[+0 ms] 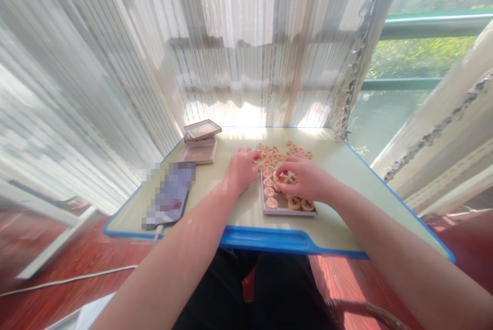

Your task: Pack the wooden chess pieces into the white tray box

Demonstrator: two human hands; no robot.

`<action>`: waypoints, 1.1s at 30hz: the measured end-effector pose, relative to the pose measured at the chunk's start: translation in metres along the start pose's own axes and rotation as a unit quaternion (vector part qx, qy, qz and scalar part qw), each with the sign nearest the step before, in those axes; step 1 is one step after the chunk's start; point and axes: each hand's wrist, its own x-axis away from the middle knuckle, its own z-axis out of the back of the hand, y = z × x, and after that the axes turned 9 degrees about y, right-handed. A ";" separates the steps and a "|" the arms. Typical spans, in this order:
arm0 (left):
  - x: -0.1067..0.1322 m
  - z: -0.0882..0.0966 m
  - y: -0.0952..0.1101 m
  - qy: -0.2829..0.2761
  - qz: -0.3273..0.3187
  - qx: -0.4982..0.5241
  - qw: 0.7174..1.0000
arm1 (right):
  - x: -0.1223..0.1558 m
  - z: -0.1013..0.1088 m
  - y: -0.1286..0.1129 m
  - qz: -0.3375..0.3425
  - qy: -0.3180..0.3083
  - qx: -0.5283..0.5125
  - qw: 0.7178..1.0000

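A shallow pale box (289, 212) stands near the front of the table, partly filled with round wooden Chinese chess pieces (271, 202) marked in red and black. Over this box is my right hand (304, 176), its thumb and forefinger closed around a chess piece (278, 181). My left hand (242, 168) rests at the left edge of the loose chess pieces (269, 154) beyond the box. Its fingers are curled together, and whatever they hold is hidden. Part of the box's inside is covered by my right hand.
At the back left, a box lid (203, 129) lies atop an open pale box (199, 151). A phone-like device (173, 194), partly blurred, lies on the left with a white cable (157, 232). A blue rim (265, 239) edges the table (346, 207); curtains (250, 63) hang behind.
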 end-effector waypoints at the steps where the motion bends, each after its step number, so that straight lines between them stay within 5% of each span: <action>1: 0.000 0.000 0.000 0.000 -0.001 0.001 1.000 | 0.000 0.000 0.000 0.000 -0.004 0.005 1.000; 24: 0.000 0.006 0.010 -0.040 -0.063 -0.015 0.997 | 0.002 -0.003 -0.003 -0.016 -0.028 0.025 0.999; 33: -0.002 0.006 0.009 -0.041 -0.026 -0.005 0.999 | 0.003 -0.002 0.001 -0.032 0.007 0.008 0.999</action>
